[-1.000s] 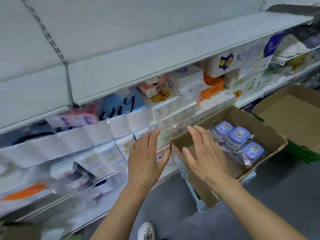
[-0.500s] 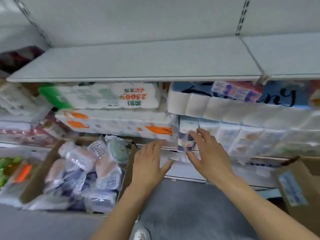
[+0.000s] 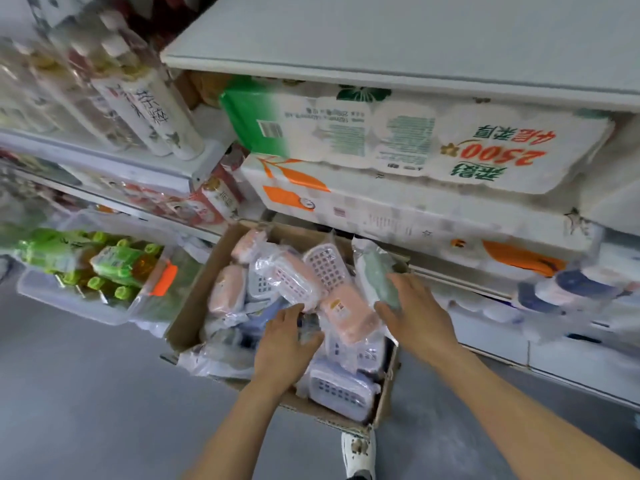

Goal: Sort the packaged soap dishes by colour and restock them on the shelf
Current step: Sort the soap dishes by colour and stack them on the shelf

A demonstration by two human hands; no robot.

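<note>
Both hands now reach into the cardboard box point(image 3: 188, 320) — left hand point(image 3: 285, 336) and right hand point(image 3: 414, 311) spread flat over packaged soap dishes point(image 3: 346, 315).

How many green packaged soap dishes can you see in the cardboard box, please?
1. The green soap dish stands at the far right of the cardboard box, under the fingers of the right hand. More may lie hidden beneath the pile.
</note>
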